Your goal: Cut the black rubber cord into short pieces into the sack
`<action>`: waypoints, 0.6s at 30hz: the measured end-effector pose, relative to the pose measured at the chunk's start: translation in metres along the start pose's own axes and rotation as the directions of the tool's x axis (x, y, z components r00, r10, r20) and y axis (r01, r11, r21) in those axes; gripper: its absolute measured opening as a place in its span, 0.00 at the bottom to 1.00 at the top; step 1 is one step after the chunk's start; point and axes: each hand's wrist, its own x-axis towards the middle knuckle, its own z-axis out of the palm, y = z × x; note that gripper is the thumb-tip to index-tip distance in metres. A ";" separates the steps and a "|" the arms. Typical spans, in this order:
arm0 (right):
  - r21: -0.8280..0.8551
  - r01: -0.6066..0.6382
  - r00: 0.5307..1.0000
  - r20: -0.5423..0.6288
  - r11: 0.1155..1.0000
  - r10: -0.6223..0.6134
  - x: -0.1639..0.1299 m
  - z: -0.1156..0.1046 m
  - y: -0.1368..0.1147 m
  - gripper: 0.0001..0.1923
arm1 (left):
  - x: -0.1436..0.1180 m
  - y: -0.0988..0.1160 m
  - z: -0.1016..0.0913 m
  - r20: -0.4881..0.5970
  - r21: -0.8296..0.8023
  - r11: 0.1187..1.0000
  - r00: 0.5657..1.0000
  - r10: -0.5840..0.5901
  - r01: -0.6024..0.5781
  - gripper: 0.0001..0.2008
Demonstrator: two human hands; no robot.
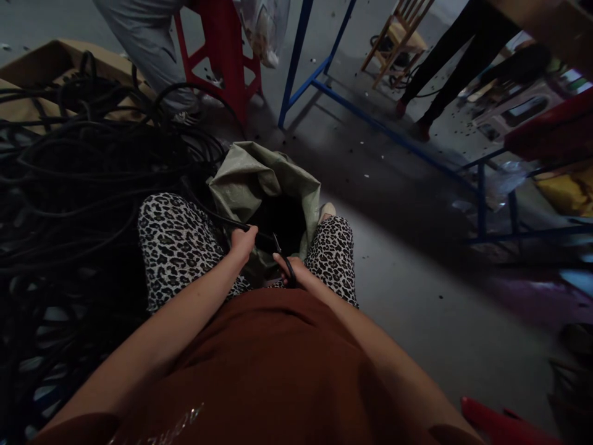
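Note:
My left hand point(244, 240) is closed around a black rubber strip point(217, 216) that runs in from the pile on the left. In my right hand point(291, 269) is a pair of scissors point(277, 242) with black handles, its blades pointing up beside the strip's end. Whether the blades touch the strip, I cannot tell. Both hands are over the near rim of an olive-green woven sack point(241, 176), which stands open between my knees. The sack's inside is dark, so its contents are hidden.
A large tangle of black strips point(92, 154) fills the left side, partly over a cardboard box point(60, 55). Beyond the sack are a red stool point(222, 55), a blue metal frame point(319, 86) and a wooden chair point(401, 37). Two other people's legs show at the back.

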 end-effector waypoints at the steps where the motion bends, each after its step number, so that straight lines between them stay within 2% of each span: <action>1: 0.007 -0.002 1.000 0.003 1.000 0.002 0.001 0.000 0.001 0.27 | 0.001 -0.001 0.000 -0.008 0.017 1.000 1.000 0.023 -0.023 0.07; 5: 0.032 -0.010 1.000 0.013 0.999 0.010 0.000 -0.001 0.002 0.25 | 0.004 -0.002 -0.001 -0.013 0.049 0.993 0.994 0.108 -0.108 0.08; 14: -0.027 0.027 0.999 0.018 0.999 -0.026 -0.005 -0.006 0.003 0.24 | 0.003 0.003 -0.002 -0.035 0.130 0.973 0.980 0.198 -0.192 0.04; 18: -0.081 0.048 0.999 -0.021 0.996 -0.050 -0.003 -0.006 0.004 0.26 | 0.003 0.000 -0.001 -0.024 0.166 0.966 0.979 0.203 -0.196 0.05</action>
